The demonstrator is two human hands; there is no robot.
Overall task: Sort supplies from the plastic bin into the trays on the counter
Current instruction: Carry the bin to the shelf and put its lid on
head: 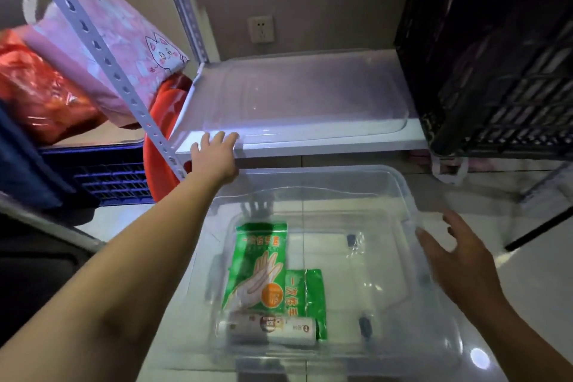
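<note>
Clear plastic bin point(310, 183) sat on floor at 6 o'clock, below shelf point(310, 146). Inside it: two green glove packets point(263, 270), white bottle point(273, 327) lying on side at bin's near end. Clear lid point(310, 96) rested on shelf at 12 o'clock. Left hand point(214, 155) touched lid's near-left corner, grip open, fingers flat. Right hand point(459, 260) hovered at bin's 3 o'clock rim, grip open, empty. No trays in view. Judgement: sorting barely begun; all visible supplies left to move.
</note>
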